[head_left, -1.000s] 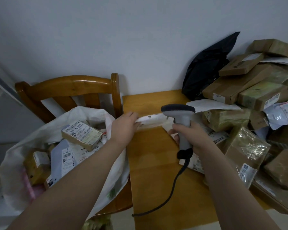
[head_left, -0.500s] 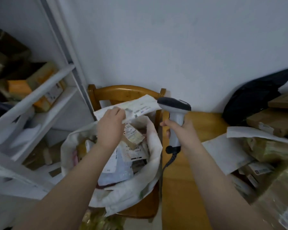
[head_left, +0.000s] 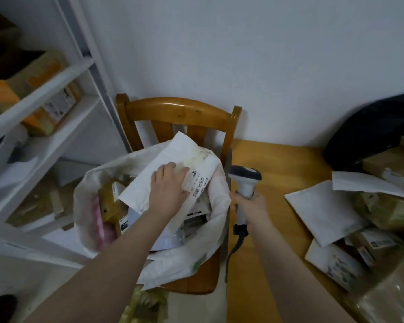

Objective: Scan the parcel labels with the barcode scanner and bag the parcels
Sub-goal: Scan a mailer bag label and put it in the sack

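One white mailer point(head_left: 147, 190), label up, lies across the mouth of one white bag point(head_left: 217, 220) on one wooden chair point(head_left: 180, 110). The left hand point(head_left: 167, 190) rests palm-down on the mailer with fingers fairly straight; the thumb is hidden. At 3 o'clock from the bag, the right hand point(head_left: 252, 206) grips one barcode scanner point(head_left: 244, 180) by the handle, head up, over the table point(head_left: 278, 164). Two more white mailers point(head_left: 322, 210) lie further toward 3 o'clock. The parcels inside the bag are too jumbled to count.
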